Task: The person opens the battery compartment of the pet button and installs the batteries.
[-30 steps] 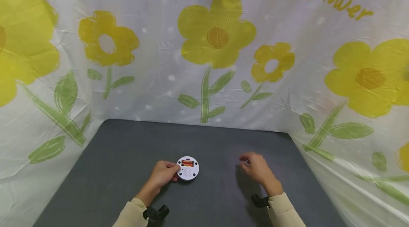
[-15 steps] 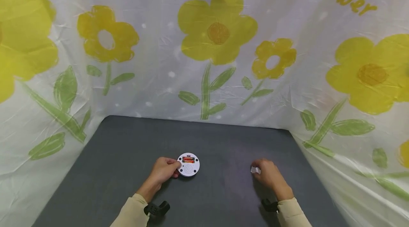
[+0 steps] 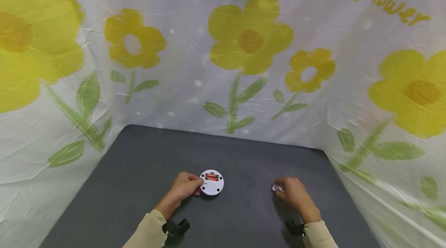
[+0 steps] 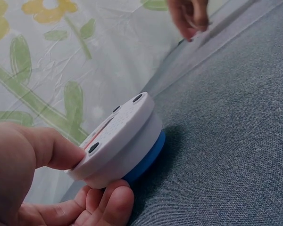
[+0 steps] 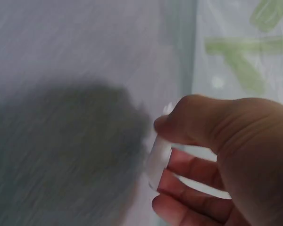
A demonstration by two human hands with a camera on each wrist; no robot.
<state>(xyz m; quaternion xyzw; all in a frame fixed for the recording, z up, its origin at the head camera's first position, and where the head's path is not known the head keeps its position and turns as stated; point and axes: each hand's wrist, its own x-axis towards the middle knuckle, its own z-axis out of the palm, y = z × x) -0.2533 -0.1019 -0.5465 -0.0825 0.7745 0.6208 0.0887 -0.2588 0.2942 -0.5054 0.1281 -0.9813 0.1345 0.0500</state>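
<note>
A round white device (image 3: 212, 188) with small dark feet and a patch of speaker holes lies face down, its battery compartment uncovered. Two red batteries (image 3: 211, 177) sit side by side in that compartment. In the left wrist view, blue shows on the underside of the device (image 4: 127, 146). My left hand (image 3: 185, 186) pinches its left edge, thumb on top and fingers below. To the right, my right hand (image 3: 295, 193) holds a small white battery cover (image 3: 277, 188) between thumb and fingers, over the table. The right wrist view shows this cover (image 5: 158, 162) blurred and partly hidden by the thumb.
A dark grey table (image 3: 237, 221) lies under both hands. White curtains (image 3: 181, 97) printed with yellow flowers hang along its back and both sides. Each wrist wears a black camera band (image 3: 175, 227).
My right hand has moved rightward, and the white battery cover has come into sight in its fingers and turned a little. My left hand keeps its grip on the device. The head view has shifted slightly.
</note>
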